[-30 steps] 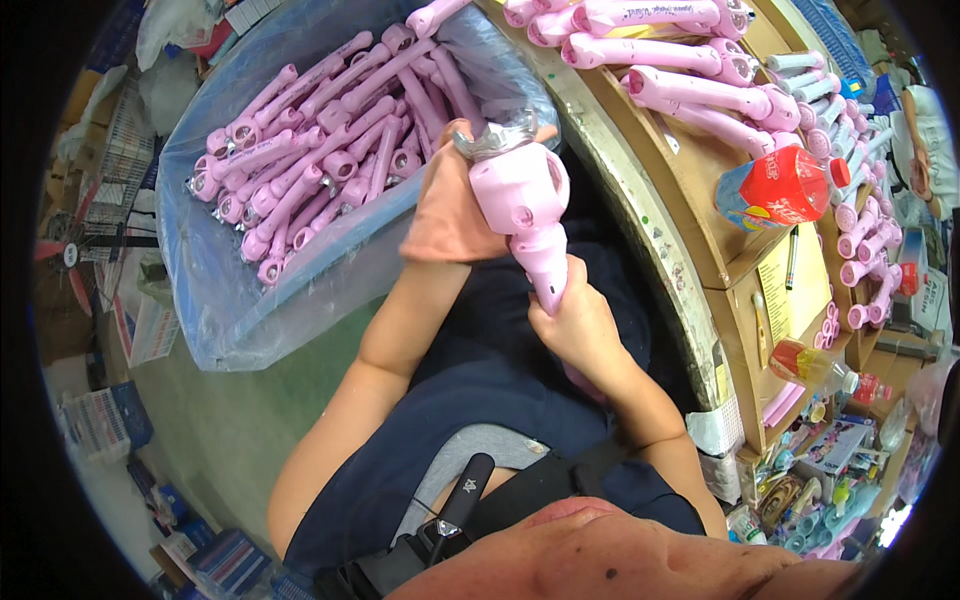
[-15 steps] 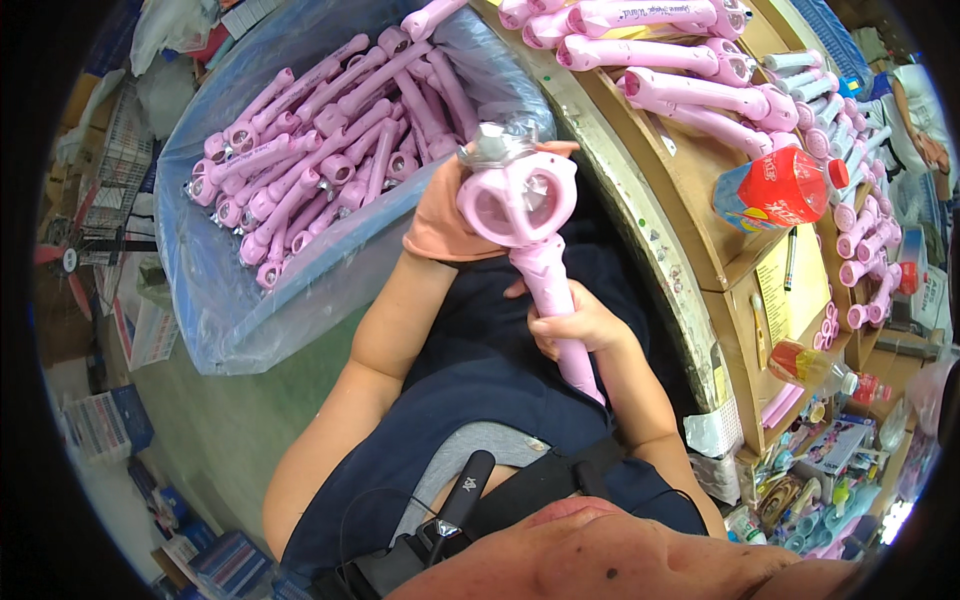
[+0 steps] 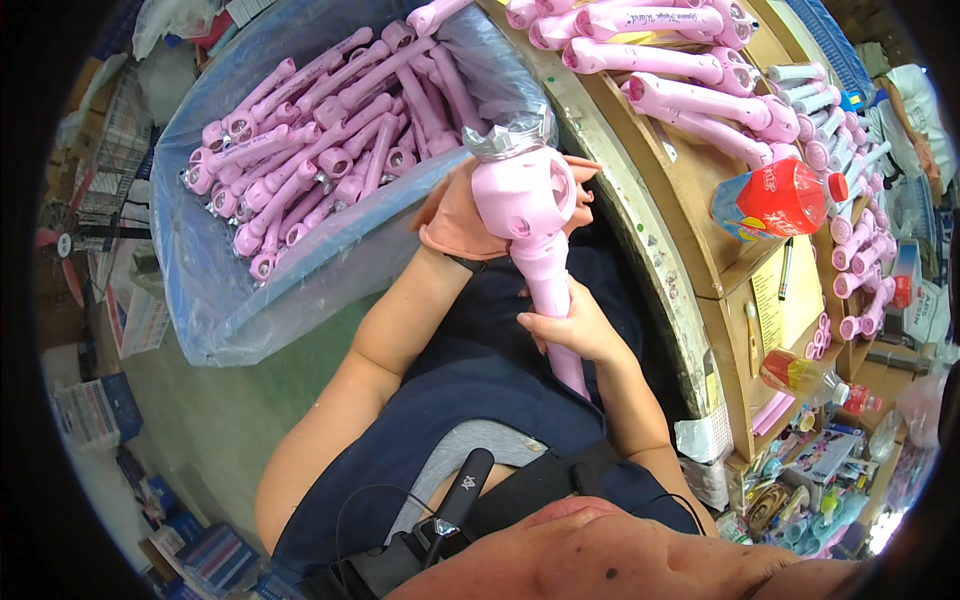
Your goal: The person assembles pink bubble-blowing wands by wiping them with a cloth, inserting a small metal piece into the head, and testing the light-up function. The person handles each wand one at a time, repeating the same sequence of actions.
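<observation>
A pink toy wand (image 3: 541, 262) stands nearly upright in front of me, its wide ring-shaped head at the top and its handle toward my lap. My right hand (image 3: 572, 325) is closed around the handle. My left hand (image 3: 462, 218), in an orange-tan glove, cups the head from behind and its left side; fingertips show past the head's right edge, while the palm is partly hidden. Clear, shiny silvery pieces (image 3: 512, 138) sit at the top of the head. The head's side and a round opening face me.
A blue bin (image 3: 190, 330) lined with clear plastic, heaped with pink wands (image 3: 300, 150), stands at left. On the wooden bench (image 3: 690, 215) at right lie more wands (image 3: 690, 95), a red-labelled bottle (image 3: 775, 200), yellow paper (image 3: 790, 285) and a pen (image 3: 785, 268). Grey-handled pieces (image 3: 820, 110) lie beyond.
The wand has turned about its length: its ring opening faced me before, and now the side of the head does. My left hand has shifted behind the head; my right hand stays on the handle.
</observation>
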A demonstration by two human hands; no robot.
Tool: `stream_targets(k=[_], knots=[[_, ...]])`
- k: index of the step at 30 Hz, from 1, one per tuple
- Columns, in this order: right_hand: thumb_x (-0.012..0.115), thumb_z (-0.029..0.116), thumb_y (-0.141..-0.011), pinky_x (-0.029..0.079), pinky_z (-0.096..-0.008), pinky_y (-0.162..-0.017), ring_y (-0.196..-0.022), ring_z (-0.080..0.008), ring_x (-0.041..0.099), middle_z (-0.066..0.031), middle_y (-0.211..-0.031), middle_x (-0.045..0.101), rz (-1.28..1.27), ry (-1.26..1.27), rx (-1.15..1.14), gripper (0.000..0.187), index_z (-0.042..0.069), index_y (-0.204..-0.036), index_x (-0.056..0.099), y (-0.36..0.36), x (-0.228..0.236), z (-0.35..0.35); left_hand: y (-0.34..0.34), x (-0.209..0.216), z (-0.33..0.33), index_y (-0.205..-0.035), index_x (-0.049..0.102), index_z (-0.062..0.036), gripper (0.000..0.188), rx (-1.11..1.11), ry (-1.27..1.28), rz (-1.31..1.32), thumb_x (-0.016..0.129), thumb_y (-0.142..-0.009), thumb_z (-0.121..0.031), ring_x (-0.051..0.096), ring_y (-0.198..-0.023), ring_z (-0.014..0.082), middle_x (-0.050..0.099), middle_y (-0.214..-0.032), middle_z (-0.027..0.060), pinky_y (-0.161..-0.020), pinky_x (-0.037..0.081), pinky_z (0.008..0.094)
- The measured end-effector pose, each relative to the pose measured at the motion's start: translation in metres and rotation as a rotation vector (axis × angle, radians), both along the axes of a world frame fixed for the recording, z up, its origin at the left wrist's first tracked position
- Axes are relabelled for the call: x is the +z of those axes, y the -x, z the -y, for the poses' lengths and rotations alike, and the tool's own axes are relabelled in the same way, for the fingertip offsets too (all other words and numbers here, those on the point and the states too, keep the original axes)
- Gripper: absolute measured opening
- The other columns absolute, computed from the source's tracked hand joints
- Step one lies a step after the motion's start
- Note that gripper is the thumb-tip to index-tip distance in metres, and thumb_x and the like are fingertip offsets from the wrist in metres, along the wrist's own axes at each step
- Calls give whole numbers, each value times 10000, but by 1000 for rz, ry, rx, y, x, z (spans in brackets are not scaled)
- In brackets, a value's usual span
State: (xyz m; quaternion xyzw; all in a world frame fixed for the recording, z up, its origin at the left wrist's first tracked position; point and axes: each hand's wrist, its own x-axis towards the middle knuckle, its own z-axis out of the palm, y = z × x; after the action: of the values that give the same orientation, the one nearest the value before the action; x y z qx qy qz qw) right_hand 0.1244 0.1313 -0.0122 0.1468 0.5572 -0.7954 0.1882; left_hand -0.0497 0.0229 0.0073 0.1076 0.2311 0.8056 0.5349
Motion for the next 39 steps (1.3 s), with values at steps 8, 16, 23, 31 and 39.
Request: stream_targets(k=[8,16,23,31,39], knots=[[767,108,-797,488,-267,-485,-525,-114,573,-36,-764,597,43,-38,-92,497,9,-1191,482,0,-7,5,-11,2,14,-1338,426,92,590,148,80,-243,558,-929,-313,651,-968,255,642,-1087,155,-834,547,374],[722,117,-817,490,-275,-480,-520,-120,568,-47,-765,591,91,-128,-64,504,-13,-1225,457,7,-10,5,-31,10,23,-1287,472,-50,543,547,889,-1313,737,-847,-227,649,-1034,248,653,-1157,88,-883,506,354],[722,116,-815,492,-280,-481,-527,-127,576,-54,-775,594,82,-84,-44,521,-21,-1237,450,6,-11,2,-32,-15,22,-1397,364,-24,607,557,453,-375,635,-914,-274,635,-1085,261,644,-1207,110,-927,499,377],[748,130,-812,500,-277,-496,-553,-124,594,-58,-786,602,70,-22,17,546,-12,-1255,462,-4,-2,-1,-21,-7,16,-1366,399,-29,522,370,176,-52,478,-985,-378,635,-1086,237,642,-1220,107,-962,494,392],[719,322,-886,533,-283,-566,-666,-123,618,-58,-854,604,-98,90,-230,492,12,-1198,499,-19,14,-17,-60,16,-50,-1196,482,40,547,666,111,-1520,693,-835,-313,660,-925,271,659,-1054,186,-872,510,395]])
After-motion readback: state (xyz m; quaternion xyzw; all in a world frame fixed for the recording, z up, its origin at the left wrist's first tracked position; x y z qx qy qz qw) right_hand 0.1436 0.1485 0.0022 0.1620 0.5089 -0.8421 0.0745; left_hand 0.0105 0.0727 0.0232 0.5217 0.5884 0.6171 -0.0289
